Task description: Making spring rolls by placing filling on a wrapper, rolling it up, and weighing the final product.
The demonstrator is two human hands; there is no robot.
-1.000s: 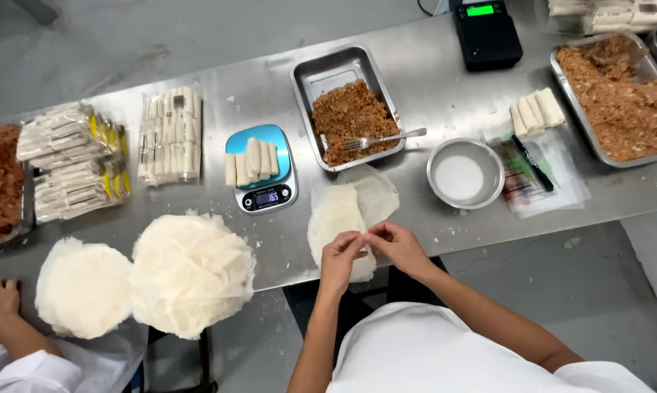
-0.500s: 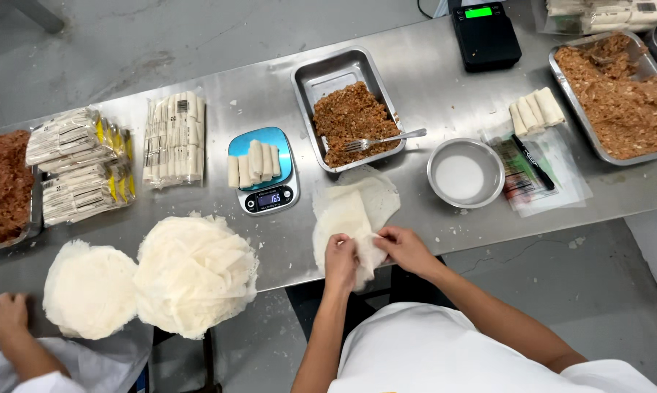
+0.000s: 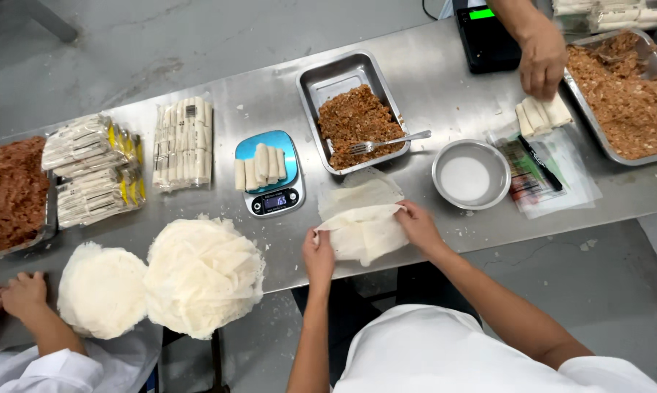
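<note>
**Thin wrapper sheet held at both edges on the steel table**

A thin, pale, square pastry wrapper [image 3: 363,231] is pinched at its near-left corner by the left hand [image 3: 318,256], fingers closed on the edge. Its far-right edge is gripped by the right hand [image 3: 418,225], likewise closed on the sheet. The wrapper is stretched between the two hands, partly lifted and folded over, above a second flat wrapper [image 3: 357,195] lying on the stainless-steel table [image 3: 445,80].

Just beyond the hands a rectangular metal tray of brown minced filling [image 3: 356,120] is seen, with a metal fork [image 3: 386,142] resting in it. To the right of the right hand stands a round metal bowl of white liquid [image 3: 471,175]. Left of the left hand, beyond it, a small blue kitchen scale [image 3: 268,173] carries several pale finished rolls [image 3: 260,164]. Further left, near the table edge, a large heap of loose white wrappers [image 3: 202,274] is piled.
</note>
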